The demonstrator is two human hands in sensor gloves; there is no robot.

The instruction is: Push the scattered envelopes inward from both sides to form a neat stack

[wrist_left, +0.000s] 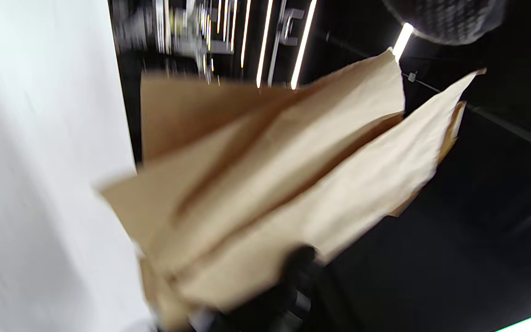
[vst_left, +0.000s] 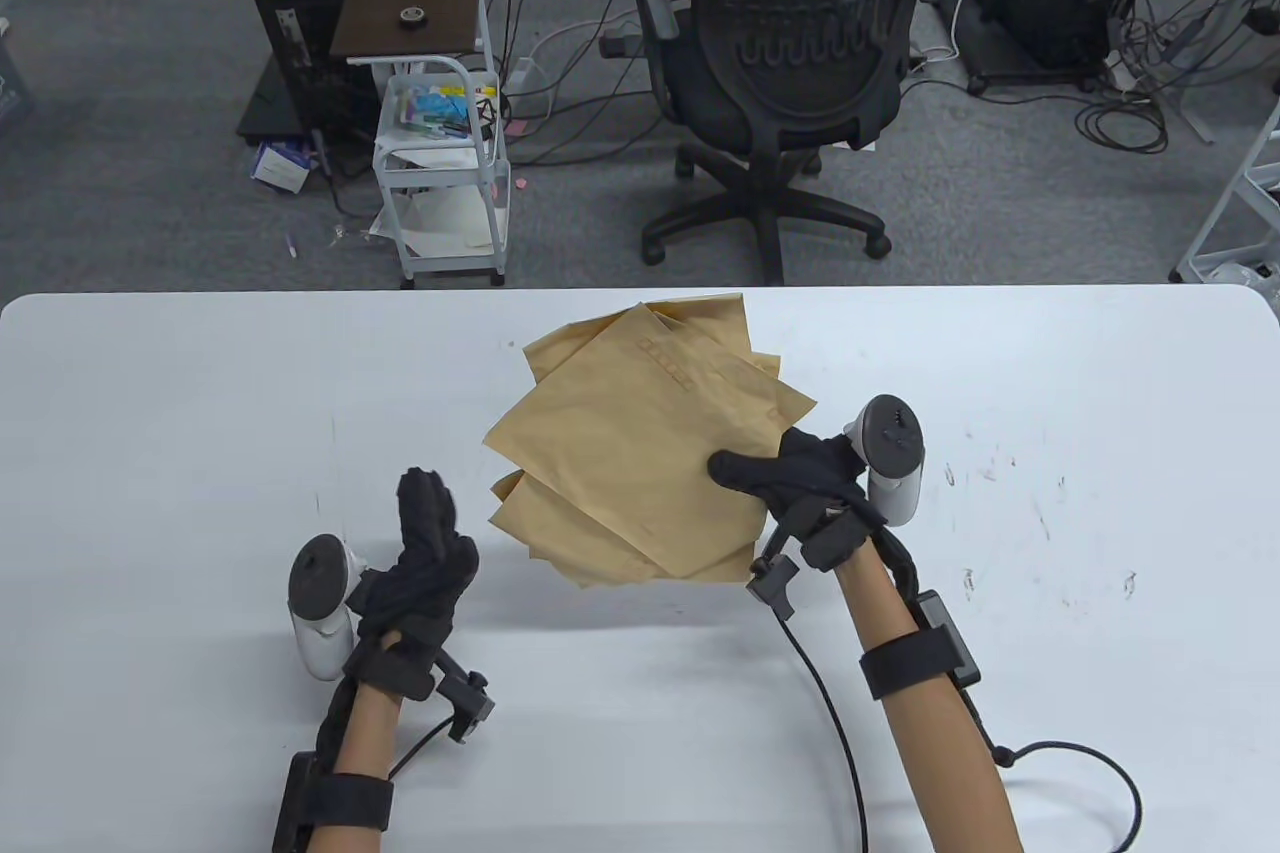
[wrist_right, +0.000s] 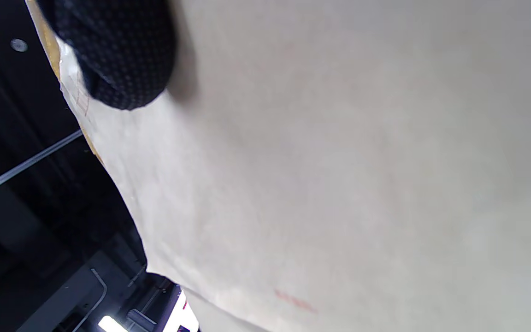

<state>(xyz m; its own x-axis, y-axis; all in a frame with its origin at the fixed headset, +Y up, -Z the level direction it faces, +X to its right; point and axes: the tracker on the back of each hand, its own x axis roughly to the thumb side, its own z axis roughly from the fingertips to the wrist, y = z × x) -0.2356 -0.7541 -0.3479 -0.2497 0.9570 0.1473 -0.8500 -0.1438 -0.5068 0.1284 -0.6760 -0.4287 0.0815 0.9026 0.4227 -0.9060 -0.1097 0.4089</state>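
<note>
Several tan envelopes [vst_left: 650, 453] form a loose fanned bundle over the middle of the white table [vst_left: 200, 443]; a shadow beneath suggests they are lifted. My right hand [vst_left: 775, 478] grips the bundle at its right edge, thumb on top. My left hand [vst_left: 432, 523] is held open to the left of the bundle, fingers stretched out, not touching it. In the left wrist view the fanned envelopes [wrist_left: 265, 184] fill the centre, blurred. In the right wrist view one envelope face [wrist_right: 339, 161] fills the frame, with a gloved fingertip [wrist_right: 118, 50] on it.
A black office chair [vst_left: 790, 63] and a white cart [vst_left: 440, 163] stand beyond the table's far edge. A black cable [vst_left: 1090, 773] loops on the table by my right forearm. The table's right part carries small dark marks [vst_left: 1050, 513].
</note>
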